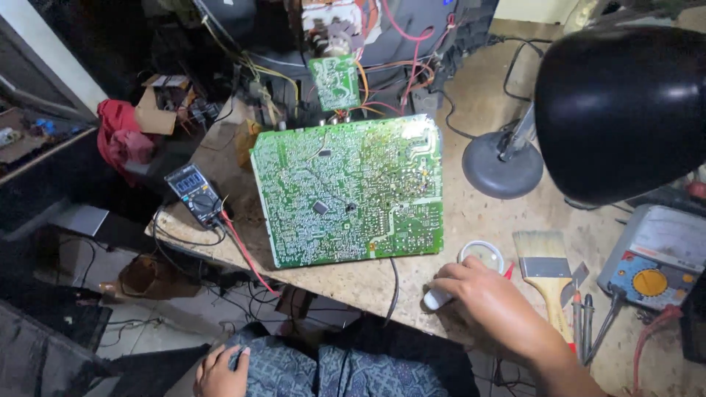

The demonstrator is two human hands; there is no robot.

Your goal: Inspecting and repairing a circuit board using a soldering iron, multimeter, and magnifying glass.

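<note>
Your right hand [482,298] closes around the white handle of a magnifying glass [482,259] lying flat at the near table edge beside the green circuit board [349,191], its long axis running from handle at lower left to round lens at upper right, while your left hand [220,373] rests loosely curled, holding nothing, on your patterned lap.

The right hand [482,298] lies palm down at lower right, fingers curled closed. The left hand [220,371] rests loosely curled at the bottom edge.
</note>
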